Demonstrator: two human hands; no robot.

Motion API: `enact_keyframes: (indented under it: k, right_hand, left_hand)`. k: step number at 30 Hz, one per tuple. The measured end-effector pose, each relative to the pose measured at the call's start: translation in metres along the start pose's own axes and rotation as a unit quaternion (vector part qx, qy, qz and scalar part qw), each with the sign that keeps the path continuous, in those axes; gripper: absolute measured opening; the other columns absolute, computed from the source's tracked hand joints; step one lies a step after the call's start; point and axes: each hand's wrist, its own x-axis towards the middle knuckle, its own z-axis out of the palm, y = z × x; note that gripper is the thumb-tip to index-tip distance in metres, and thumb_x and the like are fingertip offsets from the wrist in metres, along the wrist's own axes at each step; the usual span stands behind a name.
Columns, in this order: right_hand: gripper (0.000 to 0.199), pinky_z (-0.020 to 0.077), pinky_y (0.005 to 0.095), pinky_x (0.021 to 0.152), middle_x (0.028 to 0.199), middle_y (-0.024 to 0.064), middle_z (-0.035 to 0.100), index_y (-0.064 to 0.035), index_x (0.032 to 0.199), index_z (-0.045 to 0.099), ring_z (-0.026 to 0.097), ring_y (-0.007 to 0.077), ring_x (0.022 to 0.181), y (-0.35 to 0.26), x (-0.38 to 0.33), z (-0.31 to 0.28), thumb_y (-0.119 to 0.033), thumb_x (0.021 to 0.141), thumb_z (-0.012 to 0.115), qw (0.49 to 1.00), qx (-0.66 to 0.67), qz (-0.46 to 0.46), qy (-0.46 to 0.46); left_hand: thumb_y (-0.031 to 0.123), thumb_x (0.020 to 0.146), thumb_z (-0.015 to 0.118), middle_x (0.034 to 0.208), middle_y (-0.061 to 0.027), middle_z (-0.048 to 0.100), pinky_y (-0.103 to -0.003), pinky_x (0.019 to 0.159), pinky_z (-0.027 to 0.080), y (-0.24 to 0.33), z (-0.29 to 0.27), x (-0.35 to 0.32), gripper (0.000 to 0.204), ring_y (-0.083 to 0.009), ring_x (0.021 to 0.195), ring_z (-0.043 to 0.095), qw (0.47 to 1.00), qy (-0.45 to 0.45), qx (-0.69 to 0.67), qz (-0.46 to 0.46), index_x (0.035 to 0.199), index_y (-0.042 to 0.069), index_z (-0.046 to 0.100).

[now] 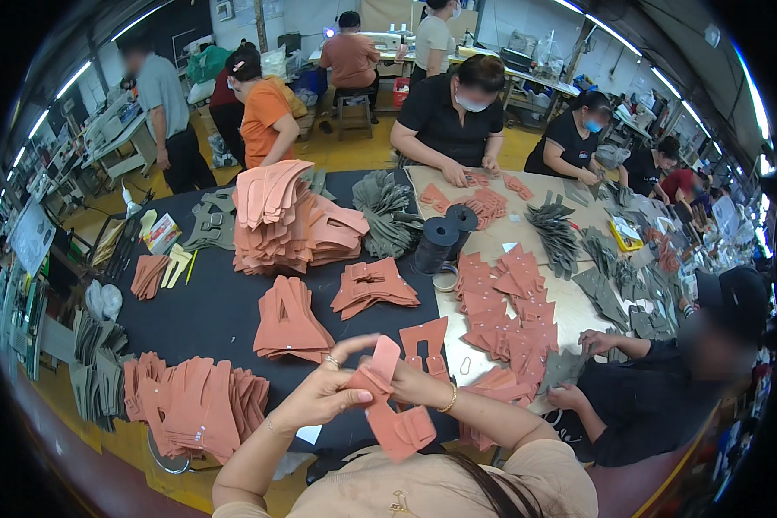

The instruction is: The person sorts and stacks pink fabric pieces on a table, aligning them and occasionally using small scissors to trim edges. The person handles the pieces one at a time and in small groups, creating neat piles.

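Close in front of my chest is a coral-coloured cut piece [397,427], flat like leather or felt, with a strap-like upper end and a squared loop at its lower end. My left hand [332,393] pinches it from the left between thumb and fingers, its index finger arched above. From the right, my right hand [416,387] grips the same piece; its fingers are mostly hidden behind the strap. Just beyond, a coral piece with a slot [425,344] lies on the table, near a small stack of slotted coral pieces [292,319].
Tall coral stacks [272,216] stand on the dark table [198,315], with more coral piles [198,401] at front left. Dark spools [438,242] stand mid-table. Overlapping coral rows [502,302] lie to the right. A co-worker [665,371] handles grey pieces close on my right; others work opposite.
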Motion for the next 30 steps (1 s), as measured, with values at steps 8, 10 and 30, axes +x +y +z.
enact_keyframes:
  k: [8, 10, 30]
  right_hand:
    - [0.028, 0.0394, 0.0331, 0.099, 0.127, 0.007, 0.05, -0.0053, 0.113, 0.064, 0.05, 0.0184, 0.117, -0.006, -0.004, -0.038, -0.024, 0.093, 0.06, 0.968, 0.247, -0.031, -0.032]
    - [0.027, 0.0404, 0.0339, 0.098, 0.127, 0.0069, 0.05, -0.0052, 0.11, 0.065, 0.051, 0.0185, 0.115, -0.009, -0.003, -0.04, -0.025, 0.092, 0.063, 0.948, 0.307, -0.034, -0.078]
    - [0.031, 0.0479, 0.0265, 0.08, 0.106, 0.0063, 0.062, -0.0031, 0.116, 0.062, 0.063, 0.0162, 0.09, -0.02, -0.035, -0.017, -0.026, 0.099, 0.051, 0.981, 0.069, 0.06, 0.17]
  left_hand:
    - [0.013, 0.093, 0.06, 0.099, -0.006, 0.058, -0.02, 0.05, 0.041, -0.001, 0.004, -0.001, 0.02, -0.006, 0.057, 0.05, 0.959, -0.076, -0.223, -0.154, 0.102, -0.004, 0.067]
    - [0.014, 0.094, 0.059, 0.095, -0.0055, 0.059, -0.02, 0.051, 0.041, -0.005, 0.007, -0.001, 0.021, -0.006, 0.057, 0.05, 0.957, -0.085, -0.198, -0.193, 0.104, -0.003, 0.067]
    - [0.02, 0.092, 0.063, 0.075, -0.0035, 0.048, -0.025, 0.047, 0.036, -0.03, 0.021, 0.002, 0.025, -0.0108, 0.056, 0.047, 0.981, 0.012, -0.079, -0.175, 0.083, -0.004, 0.063]
